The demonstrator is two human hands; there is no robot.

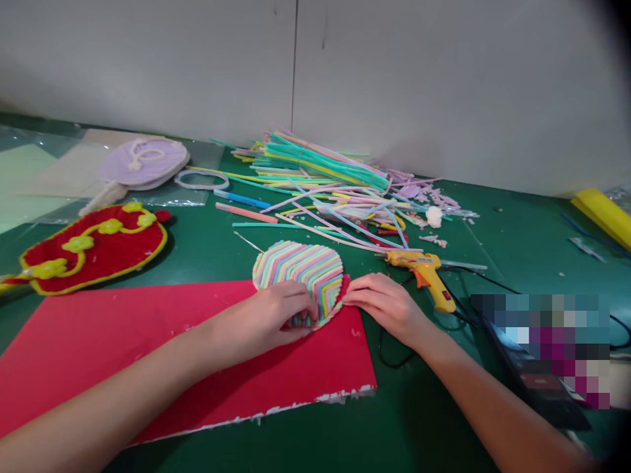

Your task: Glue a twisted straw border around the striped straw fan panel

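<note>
A round piece made of pastel-striped pipe cleaners (298,259) lies on a red sheet (207,387). My left hand (276,312) is on its lower part with curled fingers, gripping it near the bottom edge. At the right rim, my right hand (387,305) pinches a pipe cleaner (336,307) that runs along the edge; its far end is hidden by my fingers. A yellow glue gun (428,274) lies on its side just beyond my right hand. A thin metal rod (248,242) sticks out at the upper left of the round piece.
Bundled and loose pipe cleaners (323,161) are heaped at the back, against a grey wall (148,66). To the left lie a red fan (106,246) with yellow flowers and a lilac fan (142,163) on plastic. A black cable (394,364) loops over the green table (424,420).
</note>
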